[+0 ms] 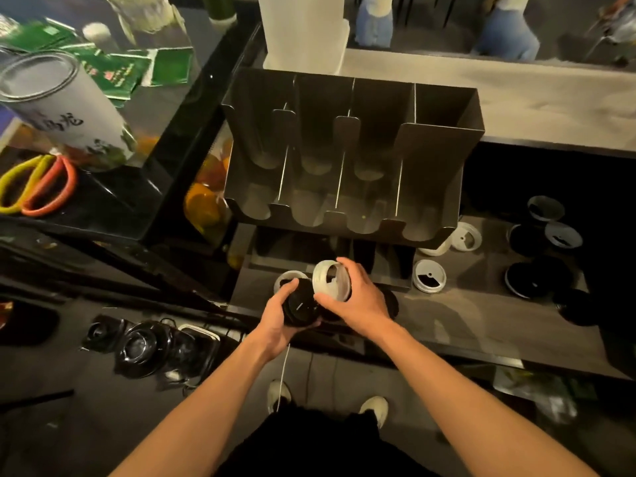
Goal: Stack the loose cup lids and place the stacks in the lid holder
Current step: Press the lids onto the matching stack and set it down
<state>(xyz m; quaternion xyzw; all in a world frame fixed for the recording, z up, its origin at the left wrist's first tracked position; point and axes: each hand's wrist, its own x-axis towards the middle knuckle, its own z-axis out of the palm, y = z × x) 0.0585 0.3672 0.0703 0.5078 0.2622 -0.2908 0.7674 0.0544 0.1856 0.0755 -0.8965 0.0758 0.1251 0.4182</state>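
My left hand (278, 321) grips a black lid stack (300, 306) low over the counter, just in front of the lid holder. My right hand (361, 297) holds a white lid (332, 280) tilted on edge, right beside the black stack. Another white lid (287, 277) lies partly hidden behind my left hand. The grey metal lid holder (351, 160) stands behind, its several slots empty. Loose white lids (429, 276) (466, 236) and black lids (537, 275) (526, 239) lie scattered on the counter to the right.
A white tin (65, 108) and green packets (120, 68) sit on the raised black shelf at left, with yellow and orange scissors (38, 187). A white paper roll (303, 29) stands behind the holder. Black bowls (144, 342) lie lower left.
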